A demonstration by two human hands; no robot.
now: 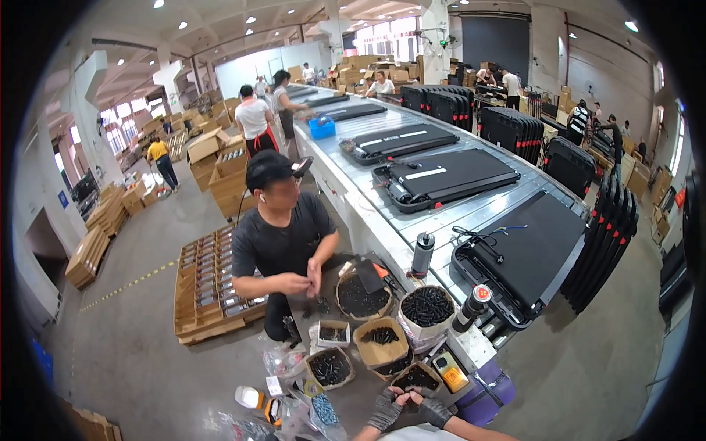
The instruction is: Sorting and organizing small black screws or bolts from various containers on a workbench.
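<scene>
My left hand [384, 409] and my right hand [431, 409], both in grey fingerless gloves, meet at the lower edge of the view. Their bare fingertips are pinched together in front of a small cardboard box [438, 376] of small black parts. Anything between the fingers is too small to make out. Just beyond stands a taller cardboard box [370, 356] with black pieces inside. A white bag [425, 338] full of short black cylinders is behind it. To the left, another box [312, 373] holds thin black pieces like screws.
A co-worker [283, 235] in a dark shirt stands across the bench at left, hands together. Flat black treadmill-like machines [448, 176] lie along the roller conveyor [331, 158]. A yellow device [450, 370] and a purple object [487, 393] sit right of my hands. Plastic bags [323, 410] lie left.
</scene>
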